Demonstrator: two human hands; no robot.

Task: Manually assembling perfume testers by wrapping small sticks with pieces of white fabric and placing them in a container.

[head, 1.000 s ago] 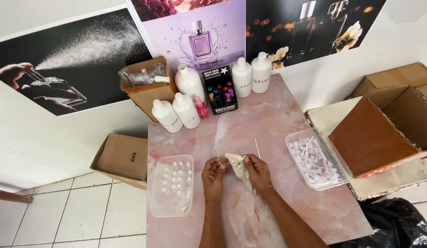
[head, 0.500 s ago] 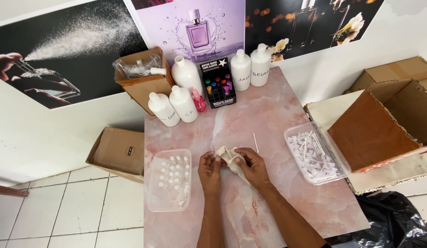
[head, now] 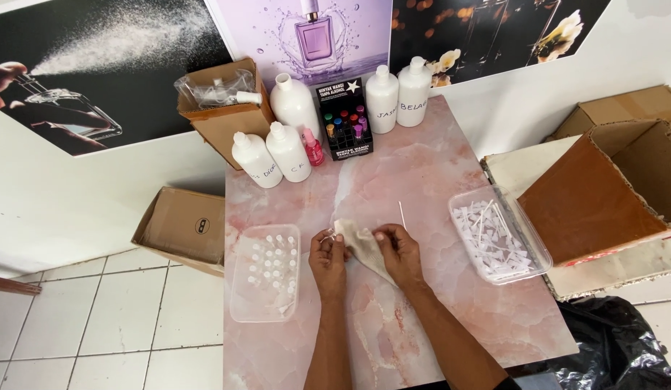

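worktop (head: 422, 166) pink, marble look | left tub (head: 266, 273) of small white caps just left of the hands | right tub (head: 499, 232) of white tubes to their right | cloth (head: 364, 245) between both hands, middle of worktop | left hand (head: 327, 258) pinching cloth | right hand (head: 399, 251) pinching cloth | thin white stick (head: 401, 214) just above right hand

Both hands, left hand (head: 327, 254) and right hand (head: 399, 249), pinch a cream cloth (head: 361, 244) (crumpled) over the pink marble table (head: 422, 166).
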